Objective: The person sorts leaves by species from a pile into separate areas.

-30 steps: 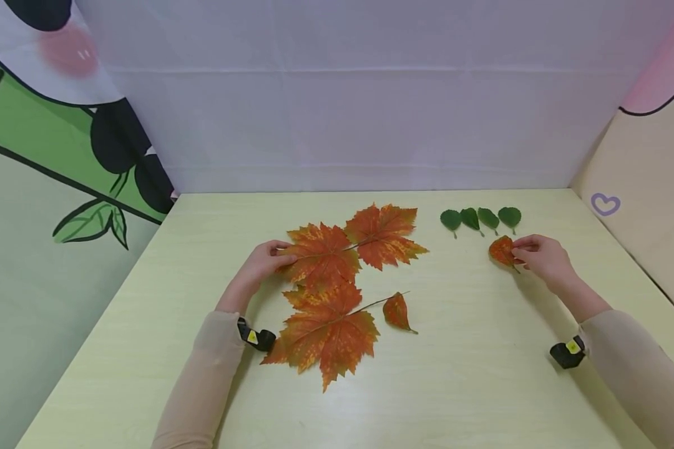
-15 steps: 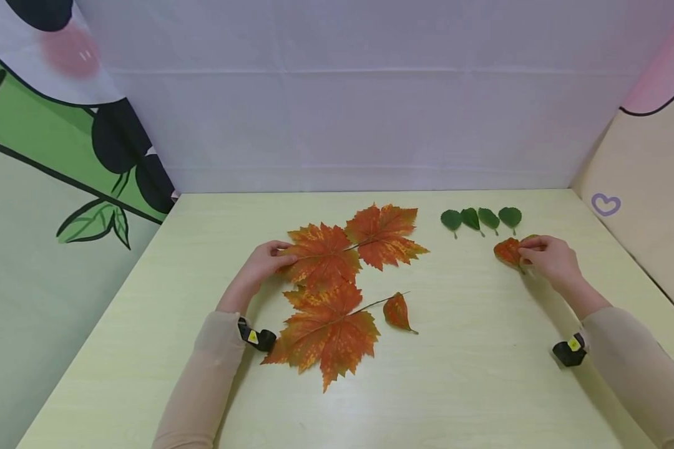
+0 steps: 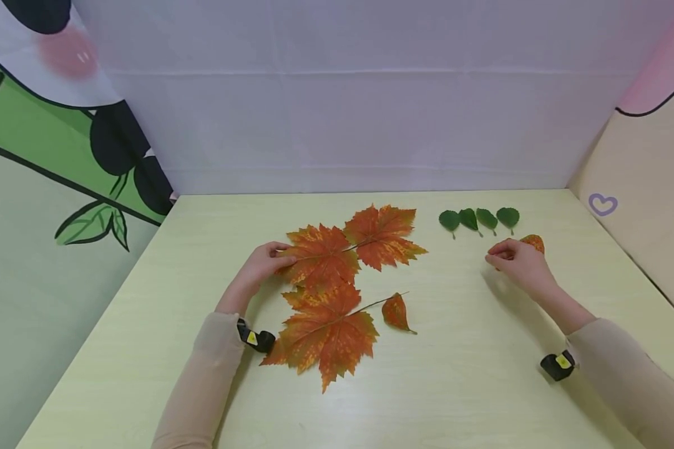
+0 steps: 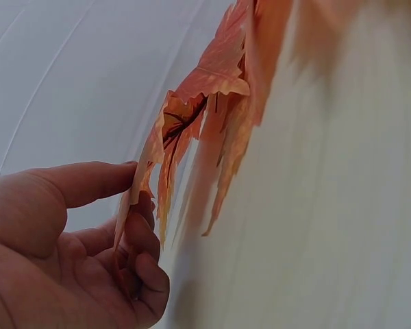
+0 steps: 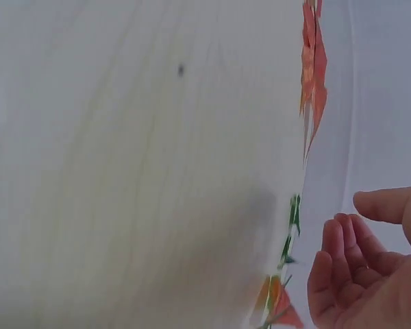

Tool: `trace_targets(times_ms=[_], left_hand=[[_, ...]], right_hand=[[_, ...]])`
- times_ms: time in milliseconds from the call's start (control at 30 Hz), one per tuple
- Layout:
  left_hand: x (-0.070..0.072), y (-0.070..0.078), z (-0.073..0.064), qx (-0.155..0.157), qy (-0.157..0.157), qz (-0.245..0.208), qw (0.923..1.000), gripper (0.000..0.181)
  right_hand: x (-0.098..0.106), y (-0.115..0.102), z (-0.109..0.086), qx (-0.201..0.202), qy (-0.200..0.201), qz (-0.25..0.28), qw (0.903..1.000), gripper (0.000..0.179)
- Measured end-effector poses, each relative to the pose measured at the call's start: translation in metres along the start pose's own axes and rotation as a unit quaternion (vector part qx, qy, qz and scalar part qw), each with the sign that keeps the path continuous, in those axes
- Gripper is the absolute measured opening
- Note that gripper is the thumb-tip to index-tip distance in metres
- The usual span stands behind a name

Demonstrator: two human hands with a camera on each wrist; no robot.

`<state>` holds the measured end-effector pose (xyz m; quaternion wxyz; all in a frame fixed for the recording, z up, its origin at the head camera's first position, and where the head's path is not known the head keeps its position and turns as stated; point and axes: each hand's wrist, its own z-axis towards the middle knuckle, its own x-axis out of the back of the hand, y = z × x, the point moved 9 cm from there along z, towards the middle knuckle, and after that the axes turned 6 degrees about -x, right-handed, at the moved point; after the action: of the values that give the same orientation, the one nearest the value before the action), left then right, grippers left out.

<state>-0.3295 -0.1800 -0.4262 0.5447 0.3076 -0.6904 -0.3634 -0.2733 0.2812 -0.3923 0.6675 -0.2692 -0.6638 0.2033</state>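
Just beside a row of four green leaves [image 3: 478, 219] at the counter's [image 3: 460, 374] far right, a small orange leaf [image 3: 533, 242] lies behind the right hand [image 3: 515, 262], fingers loosely curled, empty. Meanwhile the left hand [image 3: 256, 267] pinches a large maple leaf [image 3: 321, 255] by its edge at centre.

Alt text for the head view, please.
A person's left hand grips the edge of a large orange maple leaf on a pale table. The right hand hovers beside a small orange leaf, below four green leaves.
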Motion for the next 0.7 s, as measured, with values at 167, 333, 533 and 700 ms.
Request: trace_targets(times_ms=[167, 333, 533, 700], left_hand=[[0.000, 0.000, 0.000, -0.004, 0.003, -0.001, 1.0000, 0.051], [0.000, 0.000, 0.000, -0.004, 0.005, -0.006, 1.0000, 0.049], [0.001, 0.001, -0.002, -0.014, 0.010, -0.019, 0.9997, 0.046], [0.001, 0.001, -0.002, -0.015, 0.010, -0.015, 0.9997, 0.047]], right_hand=[[-0.034, -0.035, -0.016, 0.024, -0.058, 0.015, 0.9979, 0.034], [-0.065, -0.062, -0.033, 0.037, -0.108, 0.036, 0.9929, 0.038], [-0.097, -0.087, -0.052, 0.061, -0.152, 0.047, 0.9854, 0.040], [-0.111, -0.092, -0.058, 0.050, -0.154, 0.045, 0.9857, 0.040]])
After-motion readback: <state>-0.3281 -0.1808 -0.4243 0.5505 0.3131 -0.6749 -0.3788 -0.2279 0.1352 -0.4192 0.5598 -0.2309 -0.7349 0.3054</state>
